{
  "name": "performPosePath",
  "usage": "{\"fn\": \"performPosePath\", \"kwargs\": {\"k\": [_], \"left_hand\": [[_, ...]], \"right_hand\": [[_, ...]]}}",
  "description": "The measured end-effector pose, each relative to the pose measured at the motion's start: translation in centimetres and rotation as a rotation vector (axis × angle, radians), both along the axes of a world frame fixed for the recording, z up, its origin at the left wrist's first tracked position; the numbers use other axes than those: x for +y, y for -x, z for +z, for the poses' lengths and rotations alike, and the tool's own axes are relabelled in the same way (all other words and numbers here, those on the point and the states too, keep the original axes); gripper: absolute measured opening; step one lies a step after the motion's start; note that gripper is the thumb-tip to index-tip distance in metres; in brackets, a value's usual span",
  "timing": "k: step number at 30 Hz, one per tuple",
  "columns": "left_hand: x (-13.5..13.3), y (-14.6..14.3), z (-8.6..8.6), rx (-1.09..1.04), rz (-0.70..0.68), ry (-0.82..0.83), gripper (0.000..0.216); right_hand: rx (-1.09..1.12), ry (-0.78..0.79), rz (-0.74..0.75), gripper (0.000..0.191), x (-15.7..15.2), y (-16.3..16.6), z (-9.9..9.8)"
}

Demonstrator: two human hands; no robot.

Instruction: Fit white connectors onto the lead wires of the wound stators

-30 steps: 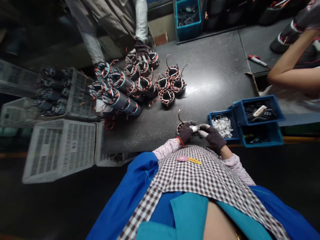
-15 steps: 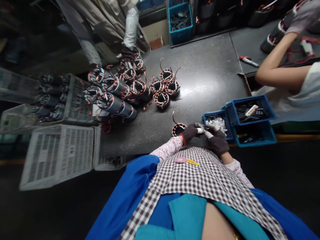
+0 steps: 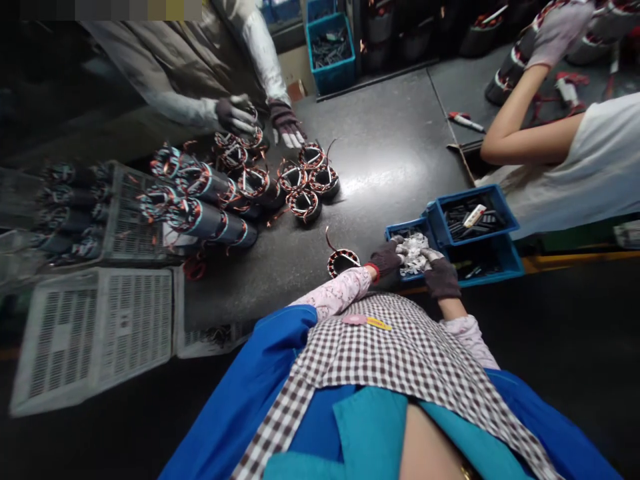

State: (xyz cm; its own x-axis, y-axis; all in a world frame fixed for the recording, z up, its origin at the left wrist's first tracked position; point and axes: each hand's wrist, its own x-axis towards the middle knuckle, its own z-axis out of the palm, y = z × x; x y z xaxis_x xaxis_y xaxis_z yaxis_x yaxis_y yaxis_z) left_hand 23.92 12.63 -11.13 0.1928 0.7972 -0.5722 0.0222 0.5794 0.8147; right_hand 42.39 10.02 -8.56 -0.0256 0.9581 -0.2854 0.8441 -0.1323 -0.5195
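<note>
My left hand (image 3: 388,259), in a dark glove with pale fingertips, reaches over the left side of a small blue bin (image 3: 406,275). Its fingers are curled in against a heap of small white pieces (image 3: 414,248). From the right, my right hand (image 3: 442,275) also has its fingers bent into that heap. What either hand pinches is too small to make out. Left of my left hand, a ring-shaped motor stator (image 3: 343,263) stands on the dark table, with a white strip across its opening and one lead sticking up.
Several wound stators (image 3: 305,204) stand at mid-table, beside stacked dark cylinders (image 3: 220,223). Two blue bins (image 3: 520,233) of dark parts adjoin on the right. A co-worker's gloved hands (image 3: 287,125) are across the table; another person's arm (image 3: 515,127) is at right. Grey crates (image 3: 95,333) stand left.
My hands have moved apart, and their fingers are now in the white pieces. The view has shifted. The co-worker's hand across the table has come nearer the middle stators.
</note>
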Motion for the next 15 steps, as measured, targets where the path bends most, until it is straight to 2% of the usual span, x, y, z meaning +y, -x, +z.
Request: {"fn": "performPosePath", "kwargs": {"k": [3,5,7,11,13,15], "left_hand": [[0.1,0.7,0.4,0.060,0.074,-0.010,0.064],[0.0,1.0,0.8,0.098,0.061,-0.016,0.057],[0.0,1.0,1.1,0.152,0.017,-0.038,0.054],[-0.1,0.5,1.3,0.129,-0.043,-0.148,0.062],[-0.2,0.6,1.4,0.092,-0.082,-0.213,0.069],[-0.6,1.2,1.6,0.088,-0.096,-0.245,0.073]], "right_hand": [[0.030,0.006,-0.031,0.050,-0.1,0.0,0.4],[0.003,0.013,-0.116,0.040,0.1,0.4,1.1],[-0.002,0.033,-0.182,0.037,0.6,1.1,2.0],[0.199,0.182,-0.171,0.048,2.0,2.8,3.1],[0.256,0.236,-0.144,0.044,2.4,3.4,3.1],[0.208,0.212,-0.143,0.037,2.5,3.6,3.0]]}}
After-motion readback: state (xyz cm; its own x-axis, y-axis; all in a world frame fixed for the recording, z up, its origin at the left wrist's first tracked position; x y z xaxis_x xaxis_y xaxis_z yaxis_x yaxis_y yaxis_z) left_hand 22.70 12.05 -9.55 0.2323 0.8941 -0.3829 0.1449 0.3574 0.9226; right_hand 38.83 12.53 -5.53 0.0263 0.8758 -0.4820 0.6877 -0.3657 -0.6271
